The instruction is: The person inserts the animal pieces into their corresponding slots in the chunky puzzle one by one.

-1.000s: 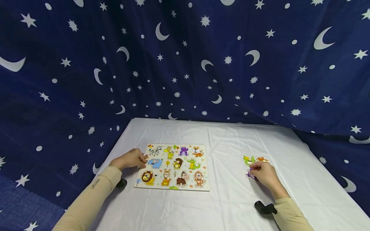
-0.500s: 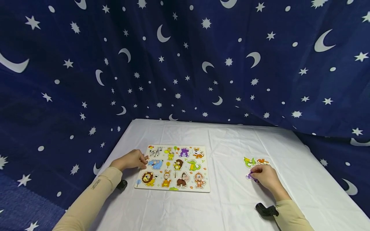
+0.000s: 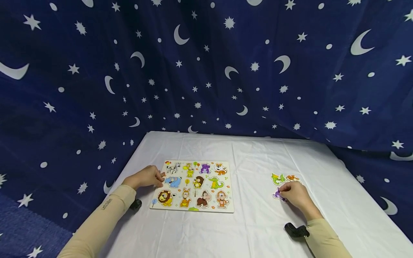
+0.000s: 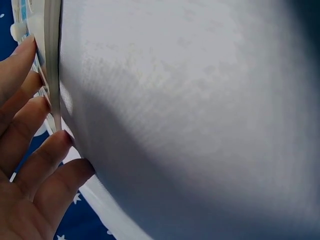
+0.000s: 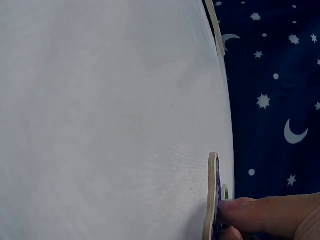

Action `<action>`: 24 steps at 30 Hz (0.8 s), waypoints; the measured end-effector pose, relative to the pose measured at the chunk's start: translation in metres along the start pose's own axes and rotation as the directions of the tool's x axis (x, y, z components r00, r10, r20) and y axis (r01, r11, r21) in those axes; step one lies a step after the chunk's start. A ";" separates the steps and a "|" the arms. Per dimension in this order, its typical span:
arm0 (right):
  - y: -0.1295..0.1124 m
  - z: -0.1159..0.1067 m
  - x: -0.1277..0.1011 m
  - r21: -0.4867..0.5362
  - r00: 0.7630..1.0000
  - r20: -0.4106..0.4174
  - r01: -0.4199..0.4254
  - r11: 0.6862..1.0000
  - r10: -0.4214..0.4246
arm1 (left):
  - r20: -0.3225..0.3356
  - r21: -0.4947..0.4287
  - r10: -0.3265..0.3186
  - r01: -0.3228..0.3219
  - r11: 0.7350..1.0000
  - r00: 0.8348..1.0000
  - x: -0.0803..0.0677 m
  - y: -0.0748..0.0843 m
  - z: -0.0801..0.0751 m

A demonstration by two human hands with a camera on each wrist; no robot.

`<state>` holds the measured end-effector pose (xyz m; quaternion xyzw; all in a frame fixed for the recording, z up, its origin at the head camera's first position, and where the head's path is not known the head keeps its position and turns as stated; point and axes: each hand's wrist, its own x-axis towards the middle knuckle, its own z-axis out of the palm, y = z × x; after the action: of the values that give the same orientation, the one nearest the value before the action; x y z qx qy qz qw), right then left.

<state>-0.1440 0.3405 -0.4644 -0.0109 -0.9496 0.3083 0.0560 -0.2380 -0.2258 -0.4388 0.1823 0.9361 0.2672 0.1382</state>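
Note:
My left hand (image 3: 146, 177) rests against the left edge of an animal puzzle board (image 3: 190, 210). In the left wrist view, the fingertips touch the board's side (image 4: 54, 50), and a pale knob shows on its face. Over at the right, my right hand (image 3: 295, 193) pinches a purple animal puzzle piece (image 3: 276, 195) between thumb and finger. The right wrist view shows this piece (image 5: 211, 195) edge-on with the thumb at its printed face; its knob is hidden. Just beyond lie a green puzzle piece (image 3: 277, 178) and an orange puzzle piece (image 3: 292, 177), partly behind the hand.
A white cloth (image 3: 251, 154) covers the table. A dark blue curtain (image 3: 206, 71) with stars and moons hangs behind and at both sides. Black wrist mounts (image 3: 296, 231) sit under the forearms near the table surface.
The view dips and returns slightly. Both hands keep nearly the same places; the right fingers have shifted a little on the purple puzzle piece, uncovering more of it.

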 end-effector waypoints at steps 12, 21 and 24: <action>-0.005 -0.002 0.000 0.004 0.999 0.022 -0.035 0.999 0.035 | -0.007 -0.007 -0.002 0.002 1.000 1.000 -0.001 0.000 0.001; -0.004 -0.001 0.000 -0.017 1.000 0.007 -0.011 1.000 0.011 | -0.004 -0.011 -0.001 0.001 1.000 1.000 0.000 -0.002 0.001; -0.004 0.000 0.000 -0.019 1.000 0.003 -0.010 1.000 0.010 | -0.007 -0.016 0.000 0.000 1.000 1.000 -0.001 -0.002 0.001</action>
<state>-0.1440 0.3370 -0.4620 -0.0156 -0.9525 0.2995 0.0528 -0.2374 -0.2267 -0.4408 0.1802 0.9345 0.2753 0.1362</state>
